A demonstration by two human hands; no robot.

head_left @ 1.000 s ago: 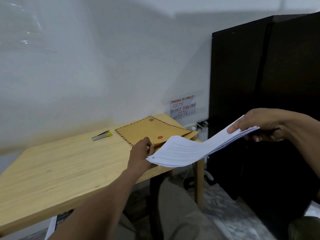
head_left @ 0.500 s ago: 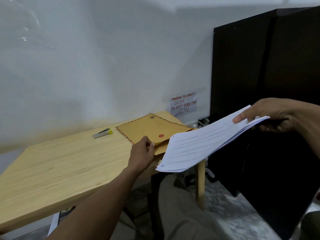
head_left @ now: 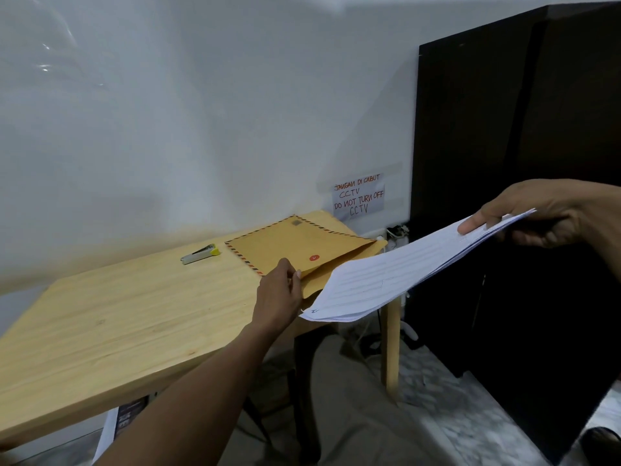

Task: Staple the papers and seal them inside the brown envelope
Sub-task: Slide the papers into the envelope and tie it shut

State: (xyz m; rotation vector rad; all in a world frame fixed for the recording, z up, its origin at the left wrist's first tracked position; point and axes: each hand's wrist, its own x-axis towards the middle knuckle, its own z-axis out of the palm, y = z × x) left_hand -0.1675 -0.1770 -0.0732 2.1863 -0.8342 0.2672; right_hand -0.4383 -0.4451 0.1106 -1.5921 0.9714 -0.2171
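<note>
Your left hand [head_left: 279,290] is at the near corner of the brown envelope [head_left: 295,245]. The thumb is on top at the open end and the fingers are curled, so it's pinching that edge. I can't tell whether it holds one layer or both.

The envelope lies flat on the far right corner of the wooden table [head_left: 117,314], with its striped border visible along the left and far edges. The red button closure [head_left: 314,257] is near the mouth, and the mouth faces right with the flap sticking out toward the table edge.

Your right hand [head_left: 544,216] is off to the right, clear of the table and in front of the dark cabinet [head_left: 521,129]. It clamps the high end of the papers [head_left: 386,280], thumb on top and fingers underneath.

The papers are in the air as one stack, sloping down to the left. The low end sits just beside your left hand and covers part of the envelope flap in this view. The lowest corner hangs past the table's right edge. The stack is outside the envelope. I can't tell whether it is stapled.

The stapler [head_left: 200,255], grey with a yellow end, lies on the table just left of the envelope and apart from it. Neither hand touches it.

A handwritten CCTV note [head_left: 359,196] is taped to the wall behind the envelope.
</note>
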